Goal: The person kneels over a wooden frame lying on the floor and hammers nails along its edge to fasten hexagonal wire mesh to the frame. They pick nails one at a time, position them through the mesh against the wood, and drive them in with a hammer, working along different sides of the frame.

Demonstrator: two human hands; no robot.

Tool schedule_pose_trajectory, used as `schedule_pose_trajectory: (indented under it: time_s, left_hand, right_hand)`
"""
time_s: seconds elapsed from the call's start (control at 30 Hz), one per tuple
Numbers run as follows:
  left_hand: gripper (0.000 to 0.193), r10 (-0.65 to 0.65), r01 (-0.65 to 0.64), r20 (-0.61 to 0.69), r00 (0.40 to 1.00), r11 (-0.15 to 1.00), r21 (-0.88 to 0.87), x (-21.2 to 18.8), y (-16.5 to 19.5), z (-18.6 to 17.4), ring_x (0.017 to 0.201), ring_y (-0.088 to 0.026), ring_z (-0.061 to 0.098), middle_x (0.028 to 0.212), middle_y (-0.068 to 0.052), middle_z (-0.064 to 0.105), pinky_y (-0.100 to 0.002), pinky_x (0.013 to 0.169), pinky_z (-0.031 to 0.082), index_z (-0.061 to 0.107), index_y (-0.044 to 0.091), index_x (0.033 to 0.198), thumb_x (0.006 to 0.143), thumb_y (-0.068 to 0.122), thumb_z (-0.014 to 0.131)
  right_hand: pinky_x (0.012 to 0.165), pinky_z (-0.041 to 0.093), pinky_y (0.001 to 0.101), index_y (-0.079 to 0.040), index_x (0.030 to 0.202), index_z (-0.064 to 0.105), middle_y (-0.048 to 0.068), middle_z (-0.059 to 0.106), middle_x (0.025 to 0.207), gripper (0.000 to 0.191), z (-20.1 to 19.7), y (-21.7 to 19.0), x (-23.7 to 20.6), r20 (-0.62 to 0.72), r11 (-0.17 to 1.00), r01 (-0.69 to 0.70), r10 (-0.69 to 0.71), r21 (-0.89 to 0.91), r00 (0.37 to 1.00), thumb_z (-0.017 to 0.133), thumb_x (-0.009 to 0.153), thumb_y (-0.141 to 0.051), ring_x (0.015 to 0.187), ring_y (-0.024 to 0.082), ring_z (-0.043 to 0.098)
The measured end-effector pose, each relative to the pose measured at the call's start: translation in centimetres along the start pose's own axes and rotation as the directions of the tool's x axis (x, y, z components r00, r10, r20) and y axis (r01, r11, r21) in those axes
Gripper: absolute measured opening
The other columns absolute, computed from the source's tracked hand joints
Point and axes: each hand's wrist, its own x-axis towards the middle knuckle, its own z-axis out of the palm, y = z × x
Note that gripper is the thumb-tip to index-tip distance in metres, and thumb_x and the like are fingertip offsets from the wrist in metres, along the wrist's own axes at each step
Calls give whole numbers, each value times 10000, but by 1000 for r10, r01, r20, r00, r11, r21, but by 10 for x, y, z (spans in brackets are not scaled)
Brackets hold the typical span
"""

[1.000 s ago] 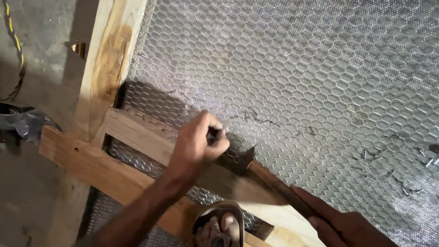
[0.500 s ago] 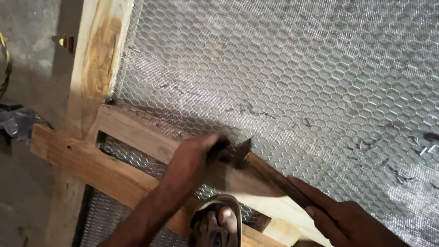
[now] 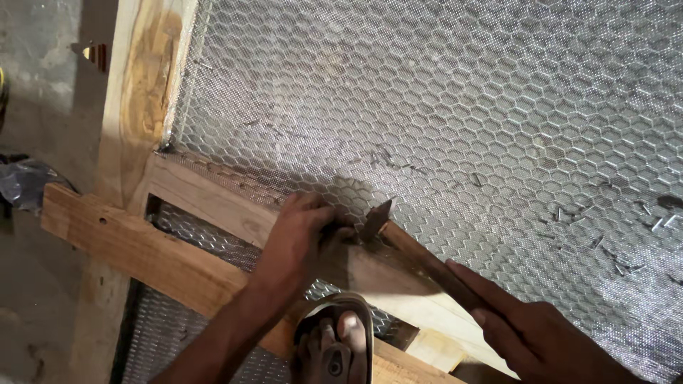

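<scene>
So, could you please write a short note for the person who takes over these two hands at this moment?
Left hand: fingers pinched on something small, too small to tell, at the wire mesh edge on the wooden batten.
Right hand: grips the hammer handle; head beside the left fingers.
Done: mesh lies over the wooden frame.
Left: cannot tell how far the edge is fastened. A sandalled foot rests on the lower board.

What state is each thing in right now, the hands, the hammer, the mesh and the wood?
left hand: fingers pinched together on the wooden batten, by the hammer head
right hand: closed around the hammer handle
hammer: head down at the batten
wire mesh: lying flat over the frame
wooden batten: lying on the mesh
</scene>
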Motion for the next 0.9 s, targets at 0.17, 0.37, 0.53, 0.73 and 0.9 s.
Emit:
schedule_pose_trajectory:
  time_s: [0.17, 0.37, 0.53, 0.73, 0.9]
  left_hand:
    - [139, -5, 5, 23, 1000, 1000, 14, 2, -3, 1, 1002, -340, 557, 1003, -113, 689, -455, 894, 471, 820, 121, 939, 823, 161, 753]
    - [164, 38, -40, 46, 998, 998, 55, 7, -15, 6, 1024, -340, 584, 1056, -121, 702, -449, 903, 488, 802, 94, 908, 757, 105, 739]
    - [237, 136, -134, -20, 991, 987, 84, 2, -24, 8, 1113, -384, 563, 1157, -220, 667, -478, 1000, 459, 750, 29, 942, 913, 151, 549]
    - [527, -50, 52, 15, 999, 946, -319, -1, -22, 7, 1191, -411, 558, 1238, -299, 627, -527, 1115, 367, 688, -43, 958, 1047, 266, 271]
    - [378, 248, -206, -121, 961, 937, 282, 4, -16, 7, 1220, -434, 564, 1246, -315, 630, -522, 1093, 488, 684, -9, 951, 1014, 105, 329]
  right_hand:
    - [662, 580, 357, -325, 1662, 273, 117, 688, 584, 688, 2, -6, -1, -30, 995, -91, 90, -32, 995, 480, 1007, -374, 586, 170, 659]
    - [639, 569, 348, -266, 1667, 290, 72, 663, 617, 670, -2, -11, -1, -55, 996, 91, -92, -13, 994, 495, 1038, -366, 591, 151, 663]
    - [646, 547, 362, -350, 1662, 251, 107, 591, 552, 681, -6, -19, 0, -35, 992, -60, 57, -111, 998, 492, 1027, -403, 565, 174, 598]
    - [647, 539, 350, -380, 1610, 278, 129, 546, 513, 605, -12, -28, 0, -55, 987, -110, 104, -116, 993, 478, 1039, -409, 519, 172, 586]
    - [643, 550, 356, -347, 1642, 270, 97, 612, 565, 632, -14, -29, 4, 20, 999, -45, 46, -25, 999, 462, 1039, -360, 585, 150, 577]
